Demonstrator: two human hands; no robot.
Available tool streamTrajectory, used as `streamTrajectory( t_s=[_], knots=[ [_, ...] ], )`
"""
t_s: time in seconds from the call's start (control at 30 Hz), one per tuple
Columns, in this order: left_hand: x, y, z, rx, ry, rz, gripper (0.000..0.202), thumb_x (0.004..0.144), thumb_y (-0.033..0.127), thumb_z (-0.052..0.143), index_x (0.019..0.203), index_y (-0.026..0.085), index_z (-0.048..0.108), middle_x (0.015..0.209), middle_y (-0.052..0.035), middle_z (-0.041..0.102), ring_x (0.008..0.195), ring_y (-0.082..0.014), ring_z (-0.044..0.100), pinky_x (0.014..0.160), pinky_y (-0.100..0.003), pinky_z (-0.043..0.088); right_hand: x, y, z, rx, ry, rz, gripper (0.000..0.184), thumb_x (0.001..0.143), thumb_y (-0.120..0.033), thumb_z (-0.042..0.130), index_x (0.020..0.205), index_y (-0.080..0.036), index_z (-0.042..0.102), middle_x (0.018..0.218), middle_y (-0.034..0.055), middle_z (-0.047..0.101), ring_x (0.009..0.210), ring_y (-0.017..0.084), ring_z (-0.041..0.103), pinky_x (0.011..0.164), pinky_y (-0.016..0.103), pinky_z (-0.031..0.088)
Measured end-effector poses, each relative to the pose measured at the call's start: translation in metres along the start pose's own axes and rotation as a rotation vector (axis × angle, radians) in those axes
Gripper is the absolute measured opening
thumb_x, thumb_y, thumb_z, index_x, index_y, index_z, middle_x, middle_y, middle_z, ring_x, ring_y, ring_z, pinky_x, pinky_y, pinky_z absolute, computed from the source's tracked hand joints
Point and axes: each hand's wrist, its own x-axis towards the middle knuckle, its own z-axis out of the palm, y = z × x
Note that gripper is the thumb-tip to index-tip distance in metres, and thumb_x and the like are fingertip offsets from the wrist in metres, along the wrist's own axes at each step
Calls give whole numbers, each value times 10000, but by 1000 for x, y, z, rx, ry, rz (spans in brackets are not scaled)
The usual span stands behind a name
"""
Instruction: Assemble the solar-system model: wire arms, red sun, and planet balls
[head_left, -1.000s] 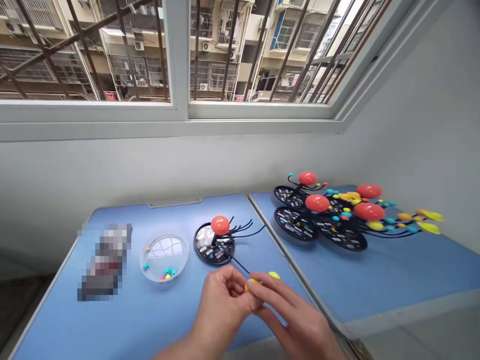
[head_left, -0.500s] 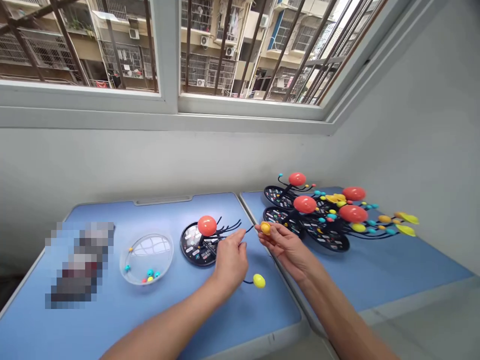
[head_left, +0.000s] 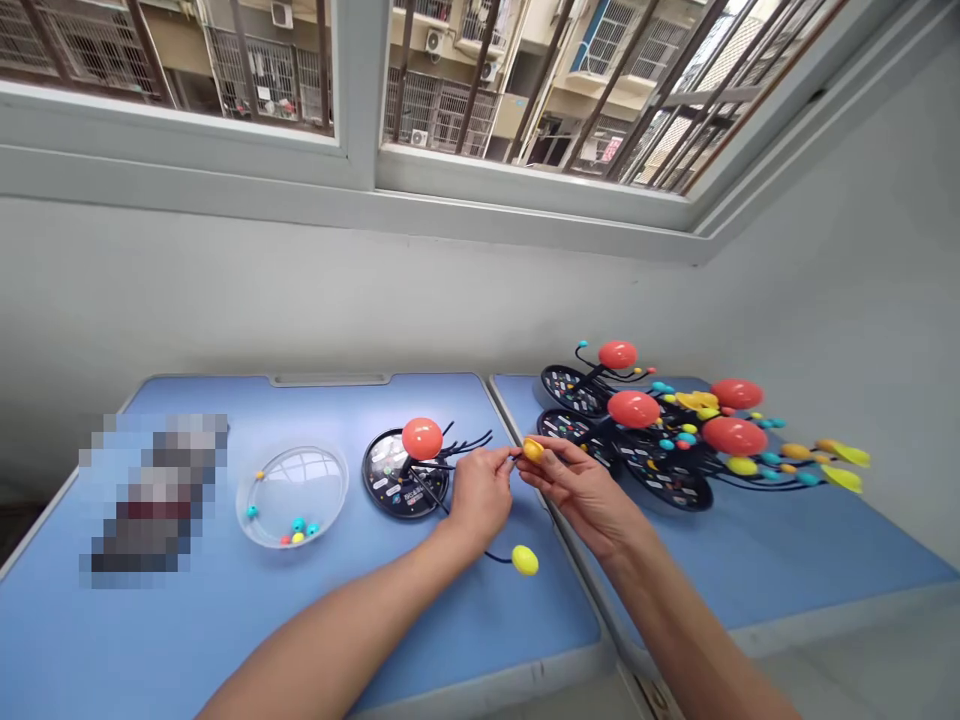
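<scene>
The solar system model (head_left: 405,495) stands on the blue table, with a round black base, a red ball (head_left: 422,439) on top and several thin black arms reaching right. My left hand (head_left: 484,492) pinches the end part of one black arm. In the fingers of my right hand (head_left: 581,488) is an orange-yellow ball (head_left: 533,450), held right at the tip of that arm; whether the arm has entered it I cannot tell. Below my left hand, a yellow ball (head_left: 525,560) sits on the end of another arm.
A clear round dish (head_left: 346,490) at left holds several small coloured balls. Farther left lies a pixelated item (head_left: 157,495). Several similar models (head_left: 667,480) crowd the right table, their arms overlapping. A seam divides the two tables; wall and barred window rise behind.
My left hand has moved right and closed its fingers on the black arm, beside the orange-yellow ball. My right hand still holds the ball. The view has tilted down slightly.
</scene>
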Motion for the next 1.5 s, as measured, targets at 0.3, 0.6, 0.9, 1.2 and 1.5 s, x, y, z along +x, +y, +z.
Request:
streamTrajectory(
  t_s=[0.3,0.6,0.9,1.2,1.5],
  knots=[
    [-4,0,3,34,2,-1,251,828,152,452,881,207,691,708,-23,601,691,-136,546,651,-222,424,-2,-3,-1,-219,40,-107,290,547,-342,794,800,-235,700,747,6,710,700,129,633,688,254,500],
    [-5,-2,1,30,-15,24,273,854,212,425,877,229,696,690,-24,591,657,-141,535,603,-215,403,-5,-12,6,-422,68,-172,310,504,-361,803,765,-223,710,725,26,709,714,189,637,705,332,505],
    [-3,-8,7,35,-11,73,257,823,146,451,843,197,701,678,-30,617,640,-140,534,574,-223,361,-9,-18,6,-738,49,-281,335,506,-416,779,760,-212,702,782,51,719,786,251,651,771,388,502],
    [-5,-9,8,-24,-8,84,291,804,84,412,728,179,677,616,-7,596,622,-125,531,583,-207,365,-11,-22,16,-942,61,-347,359,497,-488,750,720,-210,705,746,54,721,725,275,660,700,398,517],
    [-2,-8,1,32,-40,67,264,812,108,408,739,183,651,668,-19,622,678,-145,563,651,-222,419,-16,-14,15,-984,91,-427,332,627,-455,680,878,-240,698,856,40,710,785,245,632,758,389,483]
  ],
)
